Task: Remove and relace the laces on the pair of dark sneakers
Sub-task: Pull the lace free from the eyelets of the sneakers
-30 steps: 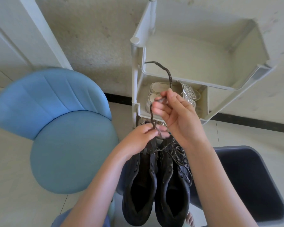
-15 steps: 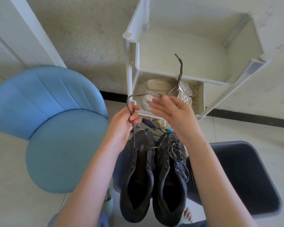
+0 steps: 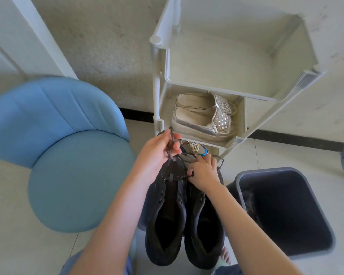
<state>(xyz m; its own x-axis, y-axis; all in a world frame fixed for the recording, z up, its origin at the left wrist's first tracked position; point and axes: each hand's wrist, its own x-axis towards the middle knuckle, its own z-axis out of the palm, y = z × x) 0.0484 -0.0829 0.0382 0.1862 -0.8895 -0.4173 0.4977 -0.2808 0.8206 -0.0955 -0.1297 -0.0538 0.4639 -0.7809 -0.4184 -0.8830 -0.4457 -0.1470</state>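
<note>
Two dark sneakers stand side by side below me, toes pointing away: the left sneaker [image 3: 165, 221] and the right sneaker [image 3: 203, 231]. My left hand [image 3: 157, 153] grips a bunched dark lace [image 3: 171, 143] above the left sneaker's toe end; the lace's end sticks up past my fingers. My right hand [image 3: 203, 171] pinches a lace strand [image 3: 184, 176] at the eyelets between the two shoes. The left sneaker's eyelets look mostly bare. My right hand hides the right sneaker's laces.
A blue padded chair [image 3: 67, 165] stands to the left. A cream shelf rack [image 3: 216, 86] is ahead, holding silver slip-on shoes [image 3: 202, 118] on its lower shelf. A dark bin [image 3: 286, 211] sits to the right. The floor is pale tile.
My right hand dropped from the raised lace end down to the eyelets between the shoes. The long lace, swung high before, is now bunched in my left hand.
</note>
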